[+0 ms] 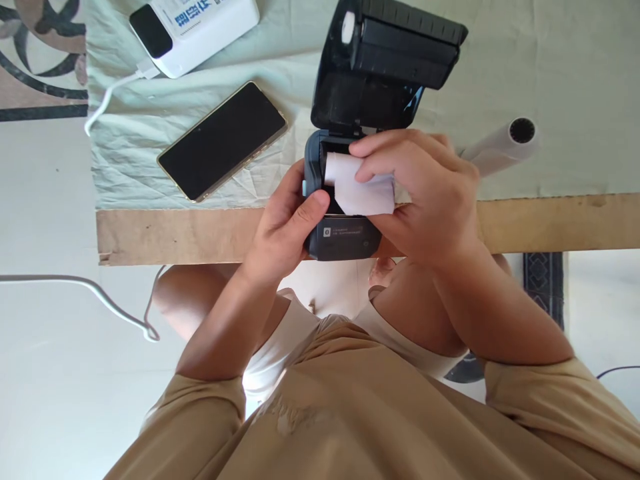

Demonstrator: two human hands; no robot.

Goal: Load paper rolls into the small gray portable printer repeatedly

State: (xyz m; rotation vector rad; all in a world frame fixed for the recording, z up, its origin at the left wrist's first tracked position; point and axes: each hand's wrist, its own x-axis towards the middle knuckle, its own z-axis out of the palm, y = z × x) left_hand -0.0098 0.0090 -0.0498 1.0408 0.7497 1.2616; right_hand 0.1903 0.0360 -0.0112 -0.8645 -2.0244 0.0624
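Observation:
A small dark portable receipt printer sits at the table's near edge, its black lid swung up and back. My left hand grips the printer's left side, with the thumb over the rim of the paper bay. In the bay is a white paper roll, its loose end folded toward me. My right hand holds this paper, fingers on top and the thumb under the loose end. The fingers partly cover the bay, so how deep the roll sits is hidden.
Left of the printer lies a black-screened smartphone. Behind it is a white power bank with a white cable. A white cardboard-like tube lies to the right. Pale green cloth covers the table above its wooden edge.

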